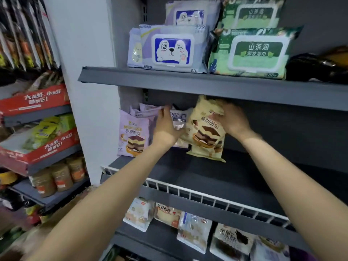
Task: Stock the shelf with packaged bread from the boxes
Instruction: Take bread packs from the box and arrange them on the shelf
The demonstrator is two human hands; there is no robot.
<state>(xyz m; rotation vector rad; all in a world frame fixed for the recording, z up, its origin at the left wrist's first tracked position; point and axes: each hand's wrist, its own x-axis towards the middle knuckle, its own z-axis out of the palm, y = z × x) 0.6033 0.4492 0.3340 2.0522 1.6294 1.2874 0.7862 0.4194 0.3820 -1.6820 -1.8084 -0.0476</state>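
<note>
On the middle dark grey shelf (pixel 235 178), both my arms reach in. My right hand (pixel 232 120) grips the upper right of a cream-yellow bread bag (pixel 204 136) printed with a layered cake, which stands tilted on the shelf. My left hand (pixel 166 127) holds a white bread bag (pixel 178 119) just left of it. A lilac bread bag (pixel 132 136) with the same cake picture stands upright at the shelf's left end, with more lilac bags (pixel 145 110) behind it. No box is in view.
A white wire guard (pixel 207 196) runs along the middle shelf's front. The upper shelf (pixel 188 85) carries wet-wipe packs (pixel 173 48). Several bread packs (pixel 194 230) lie on the lower shelf. Left, another rack holds red cartons (pixel 35 102) and jars (pixel 60 176).
</note>
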